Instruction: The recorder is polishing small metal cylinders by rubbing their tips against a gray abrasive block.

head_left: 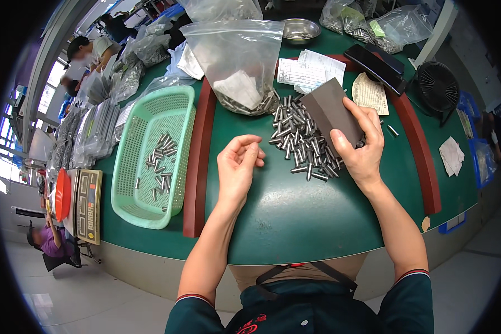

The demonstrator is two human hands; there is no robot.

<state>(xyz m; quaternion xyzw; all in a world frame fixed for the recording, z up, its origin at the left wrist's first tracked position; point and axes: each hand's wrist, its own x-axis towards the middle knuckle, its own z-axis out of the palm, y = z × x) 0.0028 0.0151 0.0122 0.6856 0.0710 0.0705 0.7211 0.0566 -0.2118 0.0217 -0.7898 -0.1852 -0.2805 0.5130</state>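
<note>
A dark brown-grey rectangular block (334, 108) is gripped in my right hand (364, 150), thumb on its near edge and fingers along the right side. It is tilted over the right part of a pile of small shiny metal pins (303, 136) on the green table. My left hand (239, 167) is just left of the pile, fingers curled and thumb pressed to them; whether something small is between them is hidden. To its left, a light green perforated basket (127, 183) holds several similar metal pins (161, 153).
Dark red rails (197, 167) flank the work area. Behind the pile stand a clear zip bag (234, 50) of metal parts, papers (312, 69), a metal bowl (300, 30) and a black phone (376, 68). A black fan (437, 86) is right; a scale (88, 206) is left.
</note>
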